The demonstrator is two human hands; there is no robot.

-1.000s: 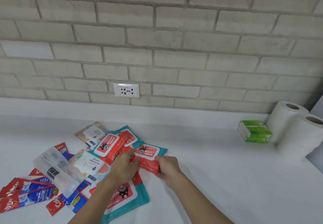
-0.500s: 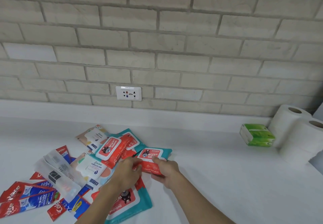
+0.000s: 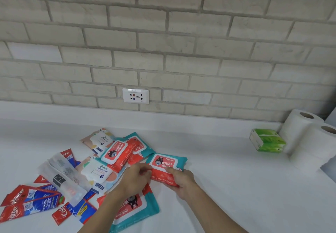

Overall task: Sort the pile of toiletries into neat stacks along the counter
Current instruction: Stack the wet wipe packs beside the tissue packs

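Left hand (image 3: 135,179) pinches the left end, right hand (image 3: 179,180) clamps the right end of the small red-and-teal soft wipes pack (image 3: 166,167); its long axis runs between them, bare white tabletop (image 3: 236,187) rightward.

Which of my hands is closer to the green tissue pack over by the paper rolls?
Right. Your right hand is on the wipes pack, well short of the green tissue pack. Your left hand grips the same pack's other end, farther away.
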